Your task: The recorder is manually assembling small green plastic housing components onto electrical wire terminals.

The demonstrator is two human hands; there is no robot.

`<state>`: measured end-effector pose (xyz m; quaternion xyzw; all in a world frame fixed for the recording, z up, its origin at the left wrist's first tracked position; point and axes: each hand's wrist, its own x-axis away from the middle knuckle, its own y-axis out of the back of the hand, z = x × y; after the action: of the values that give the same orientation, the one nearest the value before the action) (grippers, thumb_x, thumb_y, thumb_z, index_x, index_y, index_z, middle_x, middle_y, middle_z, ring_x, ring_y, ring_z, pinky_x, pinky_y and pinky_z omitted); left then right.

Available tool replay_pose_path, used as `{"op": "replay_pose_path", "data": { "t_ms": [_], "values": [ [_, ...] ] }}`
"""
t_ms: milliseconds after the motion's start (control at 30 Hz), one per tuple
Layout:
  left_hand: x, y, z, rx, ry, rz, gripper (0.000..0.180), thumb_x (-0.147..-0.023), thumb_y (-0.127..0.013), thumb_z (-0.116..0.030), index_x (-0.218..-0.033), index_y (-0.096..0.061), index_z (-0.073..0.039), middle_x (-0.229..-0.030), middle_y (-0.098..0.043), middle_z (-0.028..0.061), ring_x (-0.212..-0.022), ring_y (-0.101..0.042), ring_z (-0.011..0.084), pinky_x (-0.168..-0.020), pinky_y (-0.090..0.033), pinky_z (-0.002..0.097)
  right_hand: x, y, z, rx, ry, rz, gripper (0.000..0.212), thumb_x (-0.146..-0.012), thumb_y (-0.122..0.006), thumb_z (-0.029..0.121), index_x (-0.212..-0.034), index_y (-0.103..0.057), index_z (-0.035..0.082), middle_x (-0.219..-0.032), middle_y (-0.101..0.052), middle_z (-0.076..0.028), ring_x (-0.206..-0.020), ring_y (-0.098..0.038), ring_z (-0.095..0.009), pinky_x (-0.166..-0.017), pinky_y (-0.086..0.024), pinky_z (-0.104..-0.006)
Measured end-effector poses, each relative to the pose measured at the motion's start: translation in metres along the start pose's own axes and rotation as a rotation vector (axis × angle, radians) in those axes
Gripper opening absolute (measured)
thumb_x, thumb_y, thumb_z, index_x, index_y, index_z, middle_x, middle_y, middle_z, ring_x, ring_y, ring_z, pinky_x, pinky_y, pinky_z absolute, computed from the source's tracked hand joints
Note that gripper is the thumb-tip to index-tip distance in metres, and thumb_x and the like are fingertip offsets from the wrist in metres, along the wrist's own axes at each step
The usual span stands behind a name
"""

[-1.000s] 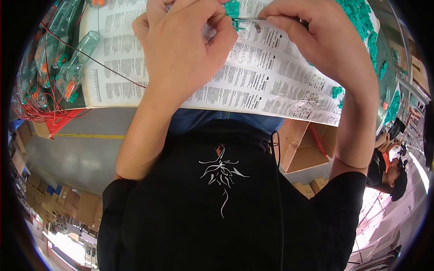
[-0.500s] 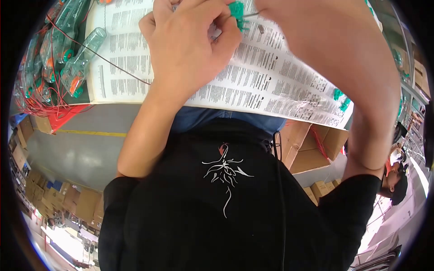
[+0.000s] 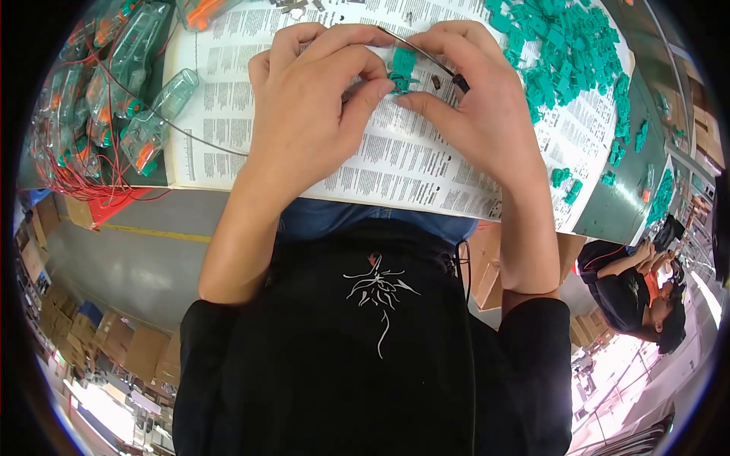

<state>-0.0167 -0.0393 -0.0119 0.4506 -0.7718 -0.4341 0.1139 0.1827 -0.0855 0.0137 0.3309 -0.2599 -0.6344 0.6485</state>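
Between its thumb and fingers, my left hand (image 3: 315, 102) pinches a small green plastic part (image 3: 404, 61). Close on the right, my right hand (image 3: 487, 102) has its thumb tip by the lower edge of that part. A thin metal tool (image 3: 414, 47) with a dark end is tucked in the right hand's fingers, its slim tip pointing up and left past the part. Both hands are over printed white paper (image 3: 304, 178). On the paper between them lies a tiny dark metal piece (image 3: 436, 81). My left fingers partly hide the green part.
A big heap of green parts (image 3: 563, 45) covers the paper at far right; two loose ones (image 3: 572, 191) lie nearer. Clear green-orange casings (image 3: 144, 137) with red wires (image 3: 76, 178) pile up at left. Small metal pieces (image 3: 300, 9) lie at the back. Another person (image 3: 623, 285) sits at right.
My right arm has swung inward and its hand has come down beside the green part, tool still in it. My left hand keeps its pinch. The view has shifted, showing the green heap.
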Motion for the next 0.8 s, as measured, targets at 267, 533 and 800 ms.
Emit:
{"op": "replay_pose_path", "data": {
  "t_ms": [267,533,800],
  "values": [
    [-0.008,0.007,0.003,0.044,-0.010,0.036,0.008,-0.087,-0.076,-0.017,-0.093,-0.073,-0.012,-0.116,-0.067,0.0001,-0.112,-0.053,0.0260,-0.099,-0.034,0.0430,0.006,-0.016,-0.003,-0.034,0.062,-0.247,0.026,-0.079,-0.079,0.007,-0.103,-0.077,0.015,-0.089,-0.069,-0.001,-0.065,-0.069,-0.022,-0.055,-0.054,-0.0346],
    [-0.011,0.011,0.012,0.072,-0.044,0.118,0.011,-0.086,-0.075,-0.013,-0.095,-0.073,-0.007,-0.102,-0.060,0.0043,-0.103,-0.054,0.0273,-0.094,-0.039,0.0391,0.024,-0.024,-0.008,-0.033,0.083,-0.141,0.027,-0.077,-0.085,0.004,-0.102,-0.079,0.011,-0.101,-0.068,-0.003,-0.075,-0.067,-0.015,-0.063,-0.052,-0.0259],
    [-0.016,0.013,0.011,0.064,-0.060,0.139,0.013,-0.082,-0.077,-0.014,-0.091,-0.072,-0.006,-0.105,-0.061,0.0054,-0.101,-0.053,0.0289,-0.092,-0.041,0.0403,0.017,-0.019,-0.002,-0.051,-0.036,-0.097,0.018,-0.078,-0.083,0.012,-0.095,-0.079,0.016,-0.079,-0.061,0.002,-0.061,-0.061,-0.017,-0.053,-0.047,-0.0318]
  ]
}}
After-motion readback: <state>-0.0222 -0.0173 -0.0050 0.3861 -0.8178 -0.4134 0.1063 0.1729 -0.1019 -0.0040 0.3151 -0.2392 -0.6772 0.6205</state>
